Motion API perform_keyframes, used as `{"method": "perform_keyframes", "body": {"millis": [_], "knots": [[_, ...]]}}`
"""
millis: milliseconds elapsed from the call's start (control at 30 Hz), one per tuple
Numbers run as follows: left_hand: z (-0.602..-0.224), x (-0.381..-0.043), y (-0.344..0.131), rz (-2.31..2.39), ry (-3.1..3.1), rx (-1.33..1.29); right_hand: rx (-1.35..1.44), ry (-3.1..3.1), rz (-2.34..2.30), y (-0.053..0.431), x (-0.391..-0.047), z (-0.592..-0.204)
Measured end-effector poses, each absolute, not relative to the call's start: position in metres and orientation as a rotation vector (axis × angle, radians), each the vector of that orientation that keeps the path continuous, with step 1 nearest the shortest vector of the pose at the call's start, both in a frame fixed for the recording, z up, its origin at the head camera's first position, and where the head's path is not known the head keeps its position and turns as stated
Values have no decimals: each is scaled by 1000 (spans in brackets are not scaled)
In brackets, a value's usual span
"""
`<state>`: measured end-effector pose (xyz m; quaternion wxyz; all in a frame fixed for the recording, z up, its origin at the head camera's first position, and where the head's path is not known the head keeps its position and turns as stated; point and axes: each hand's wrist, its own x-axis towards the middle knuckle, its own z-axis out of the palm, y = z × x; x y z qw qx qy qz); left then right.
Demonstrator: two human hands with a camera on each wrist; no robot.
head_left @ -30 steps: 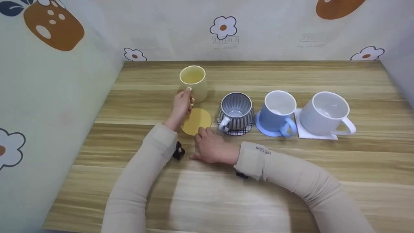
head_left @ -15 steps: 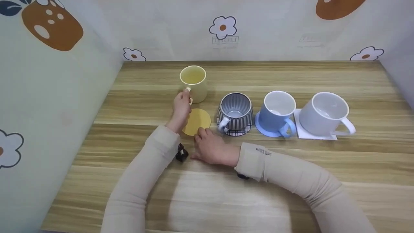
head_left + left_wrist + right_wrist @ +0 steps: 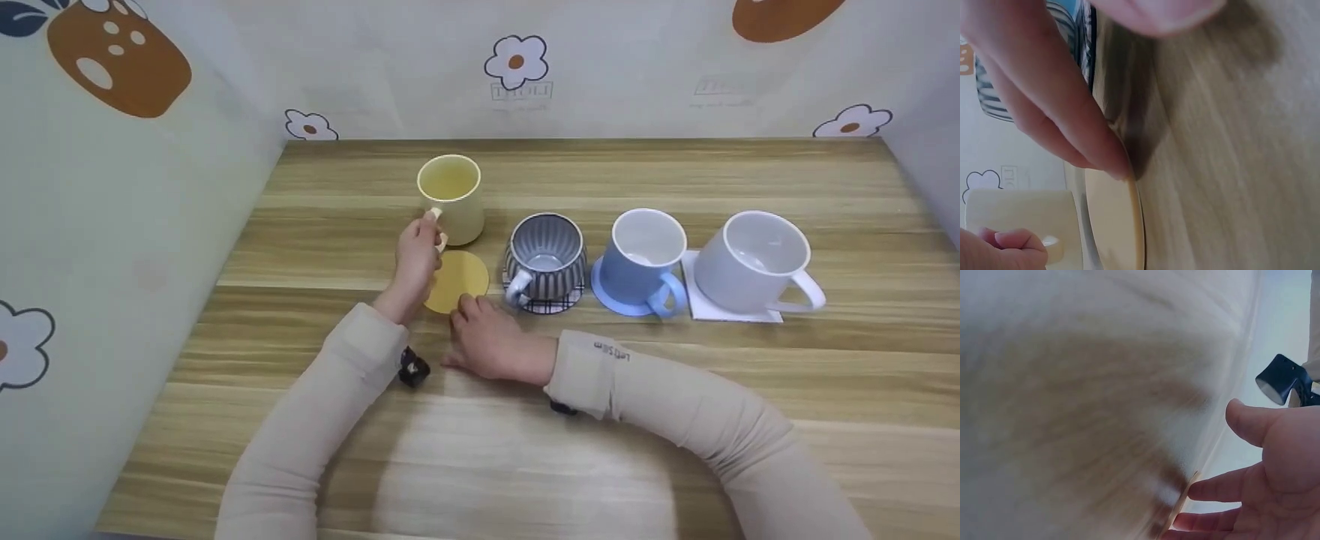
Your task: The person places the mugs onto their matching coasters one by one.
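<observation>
My left hand (image 3: 417, 256) grips the handle of a pale yellow mug (image 3: 465, 216), which is upright behind a round yellow coaster (image 3: 461, 276). In the left wrist view, that hand shows low at the left, fingers curled at the mug's handle. My right hand (image 3: 489, 341) reaches in from the right. Its fingertips touch the near edge of the coaster, as the left wrist view shows close up. The right wrist view shows its fingers (image 3: 1219, 488) extended and its thumb standing apart from the coaster.
To the right stand a grey striped mug (image 3: 566, 262) on a plaid coaster, a blue mug (image 3: 634, 281) on a round blue coaster (image 3: 609, 300), and a wide white mug (image 3: 731, 277) on a square white coaster (image 3: 739, 316). Patterned walls border the wooden table (image 3: 862, 375).
The yellow mug has come slightly nearer to the coaster, with the left hand and forearm drawing back. The right hand stays on the coaster's edge.
</observation>
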<state>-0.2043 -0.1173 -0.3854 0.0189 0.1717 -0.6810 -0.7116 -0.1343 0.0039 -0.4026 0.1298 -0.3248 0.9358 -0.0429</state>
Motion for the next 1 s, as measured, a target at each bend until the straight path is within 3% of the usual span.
{"method": "perform_keyframes", "body": {"millis": [1000], "knots": [[-385, -164, -142, -2267, -2105, 492, -960, 2730, -175, 4, -134, -405]]}}
